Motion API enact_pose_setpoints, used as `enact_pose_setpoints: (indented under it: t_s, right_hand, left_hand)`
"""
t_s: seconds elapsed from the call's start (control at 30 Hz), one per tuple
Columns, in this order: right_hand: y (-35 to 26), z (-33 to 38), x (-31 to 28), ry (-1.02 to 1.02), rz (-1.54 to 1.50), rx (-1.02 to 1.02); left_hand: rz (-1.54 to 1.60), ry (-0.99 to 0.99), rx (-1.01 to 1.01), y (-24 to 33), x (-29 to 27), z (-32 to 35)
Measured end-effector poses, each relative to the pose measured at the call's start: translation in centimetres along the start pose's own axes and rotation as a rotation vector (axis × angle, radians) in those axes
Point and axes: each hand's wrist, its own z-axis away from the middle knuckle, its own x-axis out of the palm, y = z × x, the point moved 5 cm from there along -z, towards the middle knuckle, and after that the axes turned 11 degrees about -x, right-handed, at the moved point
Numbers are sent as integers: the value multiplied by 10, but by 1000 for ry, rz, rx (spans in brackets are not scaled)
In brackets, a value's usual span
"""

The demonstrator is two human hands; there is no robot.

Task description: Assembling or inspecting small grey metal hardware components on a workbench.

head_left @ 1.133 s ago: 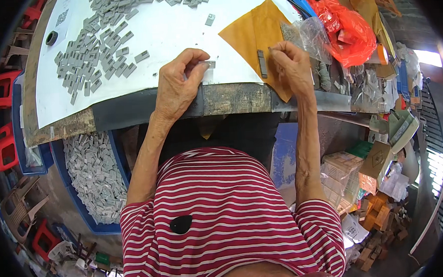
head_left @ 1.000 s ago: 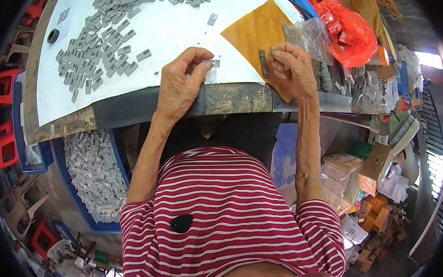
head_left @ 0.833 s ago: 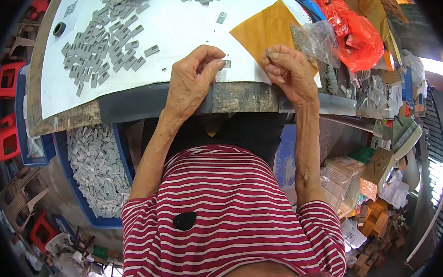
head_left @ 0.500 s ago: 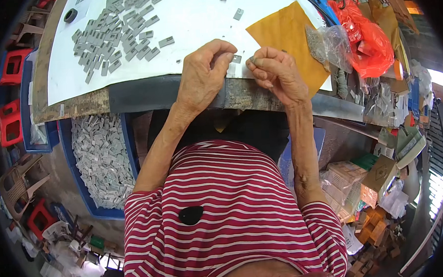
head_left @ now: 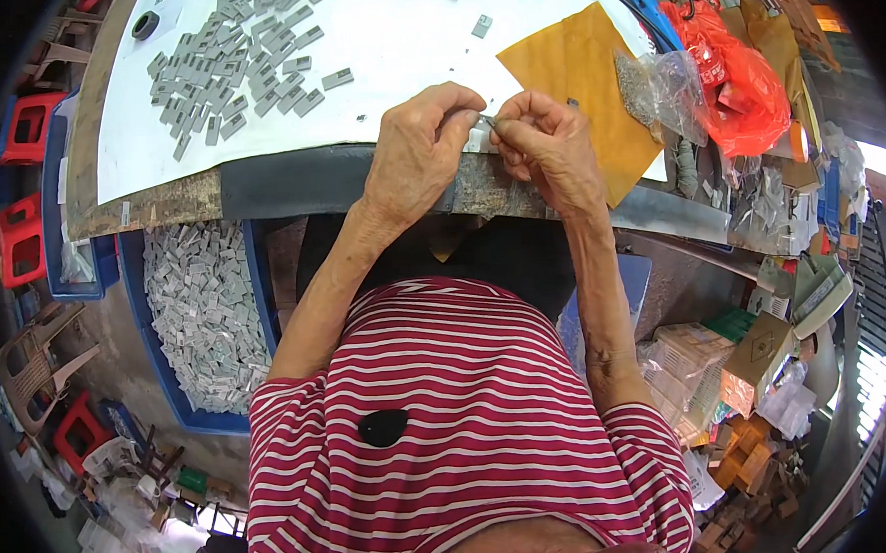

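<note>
Right then, both hands met at the tabletop (head_left: 288, 179) edge, left hand (head_left: 419, 158) and right hand (head_left: 549, 149) grips pinching one small grey piece (head_left: 483, 121).

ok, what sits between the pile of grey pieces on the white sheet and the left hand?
Head view: mostly bare white sheet. The grey pieces thin out to one stray piece; past it, nothing until the left hand.

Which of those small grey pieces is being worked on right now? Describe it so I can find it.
Start at the white sheet covering the worktable, then go to its near edge, where the left hand and right hand meet. The small grey piece is pinched between their fingertips, unlike the loose pile of grey pieces lying flat farther left.
</note>
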Motion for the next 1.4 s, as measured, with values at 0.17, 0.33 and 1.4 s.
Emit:
enact_pose_setpoints:
  t_s: [0.17,0.33,1.4]
  right_hand:
    - [0,0,-3,-8,64,-20]
    - [-3,1,-5,-16,47,-5]
    - [0,33,-20,12,156,53]
  left_hand:
    - [-14,-33,19,2,2,2]
    - [30,-60,-52,-1,3,0]
    - [26,-166,85,13,24,27]
